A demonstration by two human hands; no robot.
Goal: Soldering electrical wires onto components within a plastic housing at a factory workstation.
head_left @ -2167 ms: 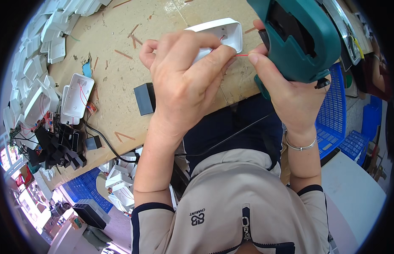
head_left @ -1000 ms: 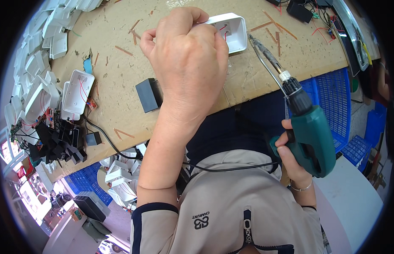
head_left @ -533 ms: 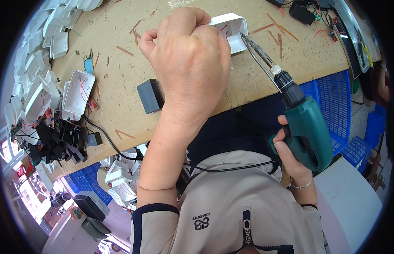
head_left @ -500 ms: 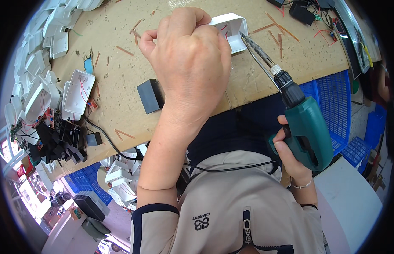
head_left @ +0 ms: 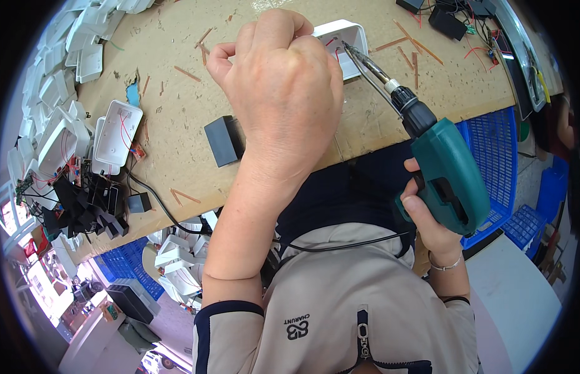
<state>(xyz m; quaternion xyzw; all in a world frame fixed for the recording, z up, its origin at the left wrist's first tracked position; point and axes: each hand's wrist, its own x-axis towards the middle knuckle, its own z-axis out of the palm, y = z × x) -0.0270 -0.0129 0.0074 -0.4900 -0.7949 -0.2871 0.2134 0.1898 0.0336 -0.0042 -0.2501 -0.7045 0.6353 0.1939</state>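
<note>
My left hand [head_left: 287, 93] is closed at the near-left edge of a white plastic case [head_left: 340, 31] and steadies it; its fingertips are hidden behind the hand. Inside the case, short red wires [head_left: 337, 55] show. My right hand [head_left: 430, 221] grips the handle of a green soldering gun [head_left: 455, 177], its index finger near the trigger. The gun's long tip points up and left and reaches inside the case, close to the red wires. Whether it touches them I cannot tell. A dark rectangular block [head_left: 222, 142] lies beside my left wrist.
White cases [head_left: 118, 134] with red wires and a heap of black parts [head_left: 84, 202] fill the left side of the table [head_left: 177, 112]. Thin brown strips [head_left: 416, 68] are scattered about. Blue crates [head_left: 492, 162] stand at the right edge. A black cable [head_left: 340, 249] crosses before my body.
The soldering gun has shifted left and up, its tip going from the case's right rim to the wires inside. My left hand has hardly moved.
</note>
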